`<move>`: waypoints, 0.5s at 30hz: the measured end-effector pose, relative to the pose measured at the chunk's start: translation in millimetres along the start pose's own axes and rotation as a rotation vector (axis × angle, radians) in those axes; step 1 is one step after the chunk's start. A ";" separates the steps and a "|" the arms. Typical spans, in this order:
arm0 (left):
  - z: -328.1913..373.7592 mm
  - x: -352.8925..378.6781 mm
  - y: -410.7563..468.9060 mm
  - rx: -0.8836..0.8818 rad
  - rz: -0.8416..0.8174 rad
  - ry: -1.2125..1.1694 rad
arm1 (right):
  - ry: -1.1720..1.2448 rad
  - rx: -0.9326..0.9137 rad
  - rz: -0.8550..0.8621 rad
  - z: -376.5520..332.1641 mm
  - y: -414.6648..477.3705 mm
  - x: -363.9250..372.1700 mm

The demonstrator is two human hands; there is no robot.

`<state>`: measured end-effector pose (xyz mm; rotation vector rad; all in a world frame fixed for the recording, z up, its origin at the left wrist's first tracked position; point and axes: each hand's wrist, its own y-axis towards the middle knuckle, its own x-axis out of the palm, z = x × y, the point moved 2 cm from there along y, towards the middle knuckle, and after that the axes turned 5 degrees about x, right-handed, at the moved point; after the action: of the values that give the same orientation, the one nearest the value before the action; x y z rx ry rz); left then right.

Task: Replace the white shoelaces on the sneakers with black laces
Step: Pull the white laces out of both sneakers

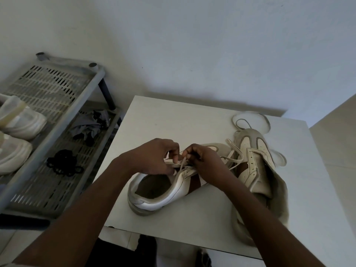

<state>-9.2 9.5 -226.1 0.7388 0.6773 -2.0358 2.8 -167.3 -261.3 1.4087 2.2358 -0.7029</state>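
A white sneaker with a brown stripe (163,193) lies on its side on the white table (173,120), heel toward me. My left hand (152,157) and my right hand (204,160) meet over its eyelets, both pinching its white lace (183,162). A second cream sneaker (254,158) lies to the right, its loosened white lace (250,120) trailing in loops toward the table's far edge. A bundle of black laces (63,164) rests on the lower shelf of the grey rack (86,93) at the left.
The rack's upper shelf holds two pale shoes (17,135). A dark grey cloth (90,126) lies on the lower shelf behind the black laces. A beige cloth (279,199) sits under the second sneaker. A white wall stands behind the table.
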 end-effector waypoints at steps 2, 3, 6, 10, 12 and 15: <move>10.8 -5.9 -4.5 0.003 0.059 0.012 | -0.041 -0.029 0.030 -2.1 -2.1 3.3; 14.8 -6.6 -6.9 -0.016 0.077 0.061 | -0.033 -0.032 0.055 -3.9 -3.6 5.8; 26.1 3.8 -11.3 -0.119 0.093 0.312 | 0.013 0.010 0.129 -6.2 -3.4 12.7; 32.3 15.5 -15.5 -0.173 0.163 0.483 | 0.031 0.034 0.241 -7.9 -7.8 25.3; 28.7 12.9 -18.4 -0.181 0.172 0.478 | 0.076 0.041 0.293 -8.9 -11.3 30.3; 17.8 -1.1 -25.7 -0.154 0.128 0.455 | 0.136 0.048 0.347 -16.1 -15.1 35.7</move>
<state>-35.0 10.5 -208.3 1.1364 1.0034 -1.6885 -26.7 -137.9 -266.2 1.8572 2.0036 -0.5593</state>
